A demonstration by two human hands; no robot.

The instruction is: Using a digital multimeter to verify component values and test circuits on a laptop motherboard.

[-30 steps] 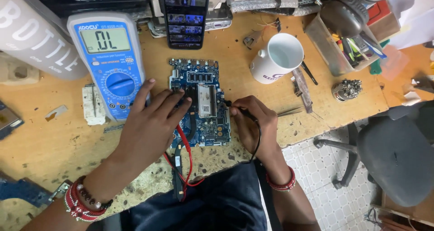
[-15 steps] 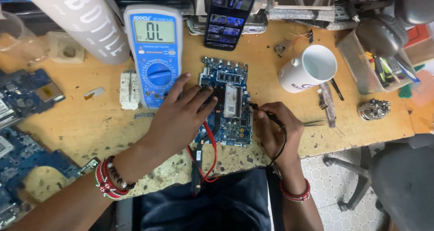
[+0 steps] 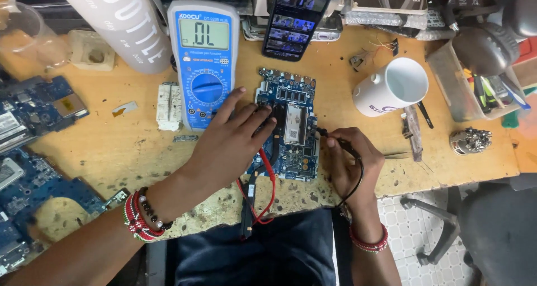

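While the left hand (image 3: 232,143) is laid flat on the blue circuit board (image 3: 288,124), fingers spread and grasping nothing, a black probe (image 3: 335,142) is pinched by the right hand (image 3: 352,163) fingers. Probe tip is pressed to board's right edge, just beyond left fingertips; multimeter (image 3: 204,54) sits above them on desk (image 3: 112,146).

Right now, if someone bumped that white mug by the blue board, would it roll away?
Probably. The white mug already lies on its side on the wooden bench, so it could roll, though its handle may stop it. It looks hard and breakable.

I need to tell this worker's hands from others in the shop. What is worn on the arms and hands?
Both arms are bare, no sleeves or gloves. The left hand has red beaded bracelets plus a dark bead string at the wrist; the right hand has one red beaded bracelet.
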